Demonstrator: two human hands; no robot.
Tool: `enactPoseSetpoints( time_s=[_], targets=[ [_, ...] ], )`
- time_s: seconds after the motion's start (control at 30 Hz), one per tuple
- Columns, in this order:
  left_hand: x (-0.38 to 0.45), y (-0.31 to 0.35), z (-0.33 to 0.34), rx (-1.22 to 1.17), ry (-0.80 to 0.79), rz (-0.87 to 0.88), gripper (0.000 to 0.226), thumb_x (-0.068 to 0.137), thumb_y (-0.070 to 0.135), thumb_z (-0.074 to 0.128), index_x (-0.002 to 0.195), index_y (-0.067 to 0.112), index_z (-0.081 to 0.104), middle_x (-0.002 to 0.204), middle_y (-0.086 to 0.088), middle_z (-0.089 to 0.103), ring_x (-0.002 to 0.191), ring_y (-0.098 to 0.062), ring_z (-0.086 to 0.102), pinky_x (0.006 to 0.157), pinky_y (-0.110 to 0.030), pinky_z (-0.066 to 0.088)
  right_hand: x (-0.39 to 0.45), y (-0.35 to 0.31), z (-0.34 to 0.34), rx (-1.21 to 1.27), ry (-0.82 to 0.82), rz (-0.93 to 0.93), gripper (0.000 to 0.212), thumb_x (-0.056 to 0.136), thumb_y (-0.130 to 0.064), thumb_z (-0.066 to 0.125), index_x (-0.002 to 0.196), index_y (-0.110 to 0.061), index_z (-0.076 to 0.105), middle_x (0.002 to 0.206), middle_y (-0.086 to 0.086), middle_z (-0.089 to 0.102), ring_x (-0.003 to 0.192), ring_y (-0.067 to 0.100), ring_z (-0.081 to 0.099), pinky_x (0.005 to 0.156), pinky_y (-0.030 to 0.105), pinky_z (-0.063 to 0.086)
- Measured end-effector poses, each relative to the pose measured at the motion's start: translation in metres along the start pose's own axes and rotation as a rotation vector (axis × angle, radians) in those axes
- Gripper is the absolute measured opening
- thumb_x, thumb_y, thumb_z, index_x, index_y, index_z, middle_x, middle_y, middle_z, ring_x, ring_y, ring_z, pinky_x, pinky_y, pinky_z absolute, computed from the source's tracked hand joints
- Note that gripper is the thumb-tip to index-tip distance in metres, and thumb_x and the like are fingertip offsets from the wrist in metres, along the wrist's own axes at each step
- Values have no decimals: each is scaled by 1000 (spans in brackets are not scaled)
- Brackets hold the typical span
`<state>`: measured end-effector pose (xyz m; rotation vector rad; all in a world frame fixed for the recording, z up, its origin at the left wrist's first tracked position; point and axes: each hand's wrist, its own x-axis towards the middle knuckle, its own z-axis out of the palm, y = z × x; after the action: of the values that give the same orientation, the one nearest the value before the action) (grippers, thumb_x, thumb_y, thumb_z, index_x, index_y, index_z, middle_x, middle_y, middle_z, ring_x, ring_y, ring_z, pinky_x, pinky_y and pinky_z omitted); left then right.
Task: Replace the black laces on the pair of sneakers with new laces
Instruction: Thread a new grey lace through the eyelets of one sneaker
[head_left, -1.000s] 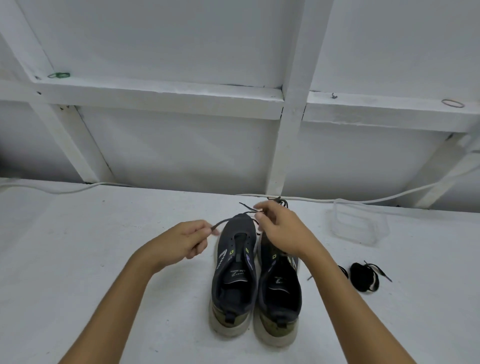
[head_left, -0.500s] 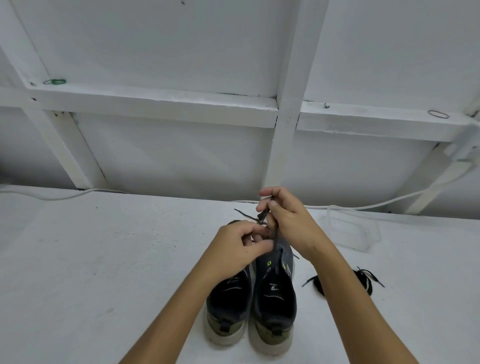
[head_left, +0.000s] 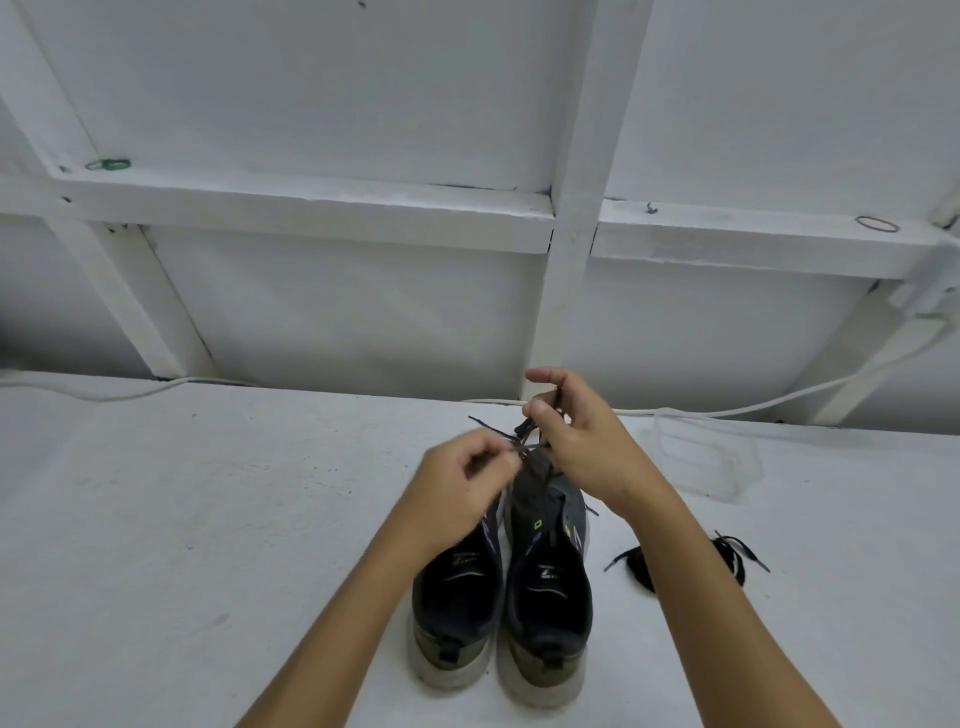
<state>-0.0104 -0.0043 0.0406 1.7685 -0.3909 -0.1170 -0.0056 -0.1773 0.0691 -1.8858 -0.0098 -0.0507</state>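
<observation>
White table (head_left: 182, 519): both sneakers (head_left: 545, 587) unlaced at the near eyelets. My left hand (head_left: 462, 493) and right hand (head_left: 576, 447) pinch a black lace (head_left: 524, 428); the bundle (head_left: 727, 558) at right waits. Threading barely begun, I judge.

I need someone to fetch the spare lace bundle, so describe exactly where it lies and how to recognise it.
Start at the pair of sneakers standing on the white table. To their right, partly hidden behind the person's right forearm, lies the black lace bundle. Unlike the clear plastic container behind it, it is dark and coiled.

The scene is evenly, softly lit; only faint shadows are cast. Straight lines are bowed by wide-angle distortion. Slight motion blur is seen on the left hand (head_left: 460, 488).
</observation>
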Motion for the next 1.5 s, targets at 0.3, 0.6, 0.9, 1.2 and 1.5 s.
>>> enactPoseSetpoints(
  time_s=[0.3, 0.6, 0.9, 1.2, 1.5],
  targets=[
    [20, -27, -101, -332, 639, -254, 22, 91, 6, 52, 70, 13, 56, 63, -2, 44, 53, -12, 36, 46, -18, 26, -11, 24, -19, -269, -96, -18, 56, 102, -20, 57, 145, -49, 37, 101, -17, 58, 58, 6, 50, 54, 11, 42],
    [20, -60, -134, -268, 729, -405, 19, 90, 11, 55, 71, 13, 56, 67, -2, 46, 57, -15, 39, 53, -26, 28, -5, 41, -20, -702, -143, 69, 19, 101, -17, 54, 93, -16, 72, 75, -5, 66, 67, 5, 54, 59, 15, 40],
    [1, -83, -92, 566, 618, -87, 20, 92, 22, 67, 109, 12, 70, 93, -1, 63, 74, -17, 57, 77, -34, 47, -4, 31, -8, -617, -148, -39, 31, 100, -23, 57, 71, -33, 56, 63, -8, 60, 56, 5, 49, 56, 19, 39],
    [5, -56, -17, 585, 80, 312, 15, 92, 32, 59, 104, 32, 68, 91, 17, 62, 79, 1, 55, 70, -19, 44, -2, 15, 14, -648, -252, -123, 25, 100, -23, 59, 76, -30, 57, 64, -13, 55, 60, -3, 51, 57, 14, 37],
    [7, -75, -90, 625, 529, 76, 6, 92, 14, 68, 92, 14, 74, 90, 3, 72, 68, -18, 59, 70, -33, 49, -8, 44, -15, -694, -180, 67, 20, 101, -15, 53, 91, -24, 67, 78, -8, 67, 66, 7, 60, 63, 22, 46]
  ],
)
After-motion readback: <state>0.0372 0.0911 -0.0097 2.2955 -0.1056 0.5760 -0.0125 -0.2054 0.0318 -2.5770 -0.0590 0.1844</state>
